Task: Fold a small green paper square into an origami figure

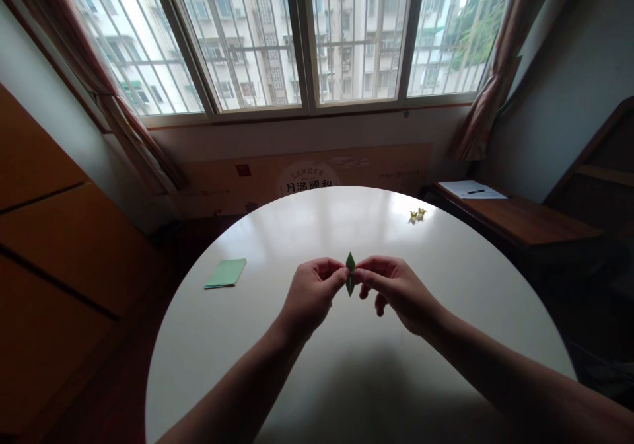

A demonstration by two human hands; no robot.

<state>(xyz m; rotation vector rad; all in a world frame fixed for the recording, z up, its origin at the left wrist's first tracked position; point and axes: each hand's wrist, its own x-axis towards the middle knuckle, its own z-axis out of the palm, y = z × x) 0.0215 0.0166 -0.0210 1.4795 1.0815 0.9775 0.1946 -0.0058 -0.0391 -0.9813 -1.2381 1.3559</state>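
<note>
A small piece of folded green paper, shaped like a narrow diamond, is held upright above the middle of the white round table. My left hand pinches its left side between thumb and index finger. From the other side, my right hand grips it with thumb and index finger, its other fingers curled loosely below. The fingertips cover the middle of the paper, so the folds there are hidden.
A stack of light green paper squares lies on the table at the left. Two small yellow folded paper pieces sit near the far right edge. Beyond the table, a wooden side table bears white sheets and a pen.
</note>
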